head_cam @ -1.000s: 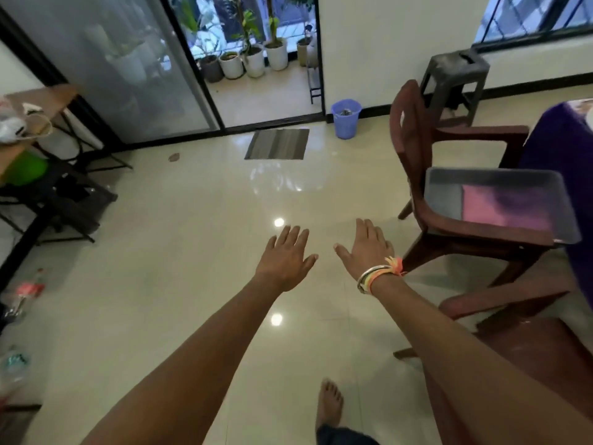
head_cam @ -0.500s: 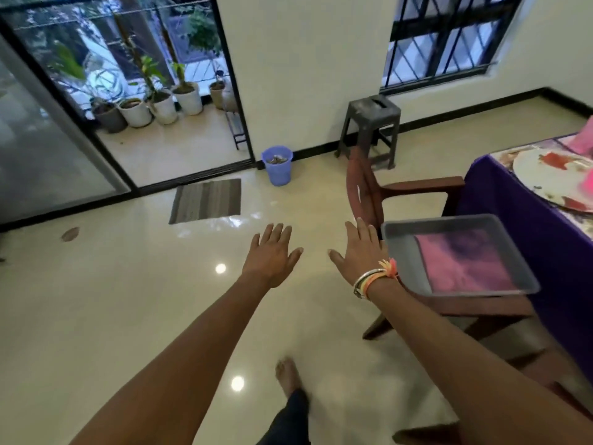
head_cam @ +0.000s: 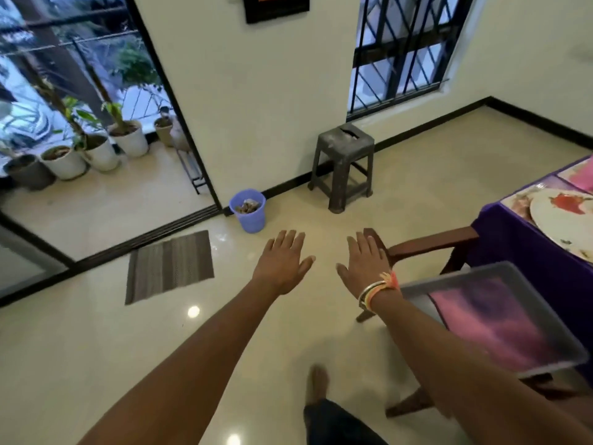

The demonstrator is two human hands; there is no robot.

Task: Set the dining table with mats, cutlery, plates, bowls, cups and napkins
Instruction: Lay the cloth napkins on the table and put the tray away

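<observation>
Both arms stretch forward over the floor, palms down, fingers straight, holding nothing. My left hand point(head_cam: 284, 263) hovers mid-frame. My right hand point(head_cam: 364, 264), with bangles at the wrist, hovers beside the back of a brown chair point(head_cam: 430, 244). A grey tray point(head_cam: 571, 354) holding pink and purple cloth rests on that chair's seat, right of my right forearm. At the right edge stands the dining table under a purple cloth point(head_cam: 526, 252), with a patterned mat point(head_cam: 523, 200) and a white plate point(head_cam: 561, 213) with a red print on it.
A grey plastic stool point(head_cam: 345, 170) stands by the wall under the barred window. A blue bin point(head_cam: 248, 210) sits by the doorway, a striped doormat point(head_cam: 170, 266) before the sliding door, potted plants point(head_cam: 96, 152) outside. My foot point(head_cam: 316, 383) is on the tiled floor.
The view has swung right and up: the window, stool and table have come further into frame. Both hands stay open and stretched forward, now nearer the chair and tray.
</observation>
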